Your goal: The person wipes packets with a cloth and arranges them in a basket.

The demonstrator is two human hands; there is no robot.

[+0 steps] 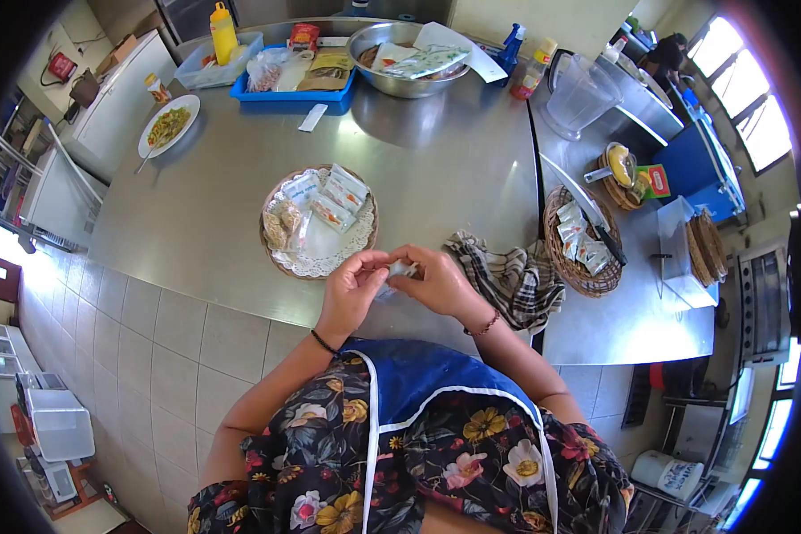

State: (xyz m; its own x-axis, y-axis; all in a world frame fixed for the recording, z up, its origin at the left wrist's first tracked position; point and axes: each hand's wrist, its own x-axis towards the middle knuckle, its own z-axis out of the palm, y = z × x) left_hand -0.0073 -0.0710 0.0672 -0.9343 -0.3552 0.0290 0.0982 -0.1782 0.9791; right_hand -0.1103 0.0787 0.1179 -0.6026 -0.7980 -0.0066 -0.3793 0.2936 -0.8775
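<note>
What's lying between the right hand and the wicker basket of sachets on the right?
A crumpled checked cloth lies between the right hand and that wicker basket, on the metal table; the head view shows it.

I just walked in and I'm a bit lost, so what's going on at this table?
A person stands at a steel table, left hand and right hand together, pinching a small whitish piece, possibly plastic. Just beyond the hands is a doily-lined basket with flat packets in it. To the right lie a checked cloth and a second wicker basket, also holding packets.
</note>
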